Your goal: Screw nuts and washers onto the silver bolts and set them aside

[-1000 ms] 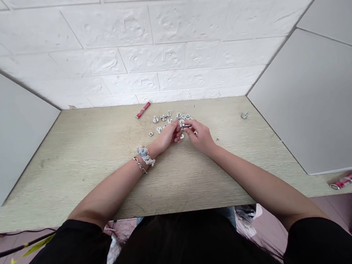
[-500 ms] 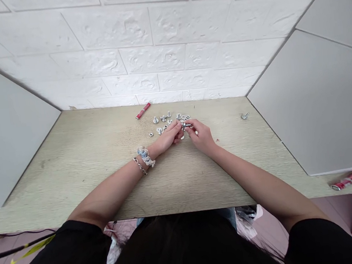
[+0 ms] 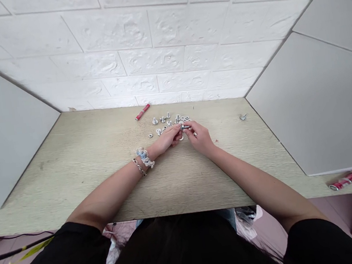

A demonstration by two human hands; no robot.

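Both my hands meet over a pale wooden desk [image 3: 86, 160], near its far middle. My left hand [image 3: 168, 138] and my right hand [image 3: 199, 136] pinch the two ends of a small silver bolt [image 3: 184, 127] held between their fingertips. Just behind them lies a scatter of several silver bolts and nuts [image 3: 163, 122] on the desk. A scrunchie and a chain bracelet [image 3: 142, 159] sit on my left wrist.
A red tube [image 3: 142, 111] lies at the back of the desk near the white brick wall. One lone bolt [image 3: 243, 117] rests far right. White side panels close in the desk left and right. Another red tube [image 3: 344, 180] lies beyond the right panel.
My fingers have shifted slightly on the bolt; hands stay in the same spot. The view has tipped a little.
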